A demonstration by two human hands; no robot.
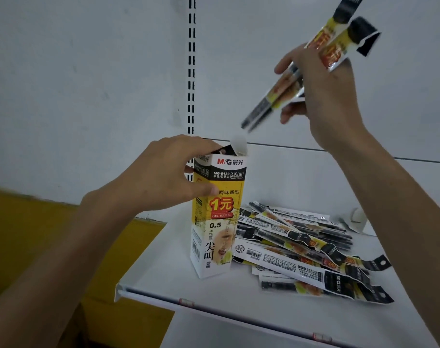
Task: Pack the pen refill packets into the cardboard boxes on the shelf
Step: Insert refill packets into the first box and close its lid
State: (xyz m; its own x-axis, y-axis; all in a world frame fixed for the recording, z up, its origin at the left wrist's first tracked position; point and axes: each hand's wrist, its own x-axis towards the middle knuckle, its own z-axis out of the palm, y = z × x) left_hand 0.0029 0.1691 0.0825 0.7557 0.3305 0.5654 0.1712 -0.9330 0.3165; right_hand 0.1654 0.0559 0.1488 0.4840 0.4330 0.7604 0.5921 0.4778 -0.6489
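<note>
Diffuse, fairly bright light of no clear source left the white shelf (163, 259) and back wall (88, 84) pale, with only faint shadows beneath the loose packets (301, 247) by the shelf's right edge. Motion blur smeared the held packets (276, 96) and the right hand (327, 96), while the print on the cardboard box (220, 214) was crisp. Wide-angle distortion tilted and bowed the shelf's front edge.

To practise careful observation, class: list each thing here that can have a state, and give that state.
Cardboard box: upright on the shelf, top open.
Left grip: holding the box near its top.
Right grip: pinching the held packets.
Held packets: tilted above the box, not yet in.
Loose packets: heaped flat beside the box.
</note>
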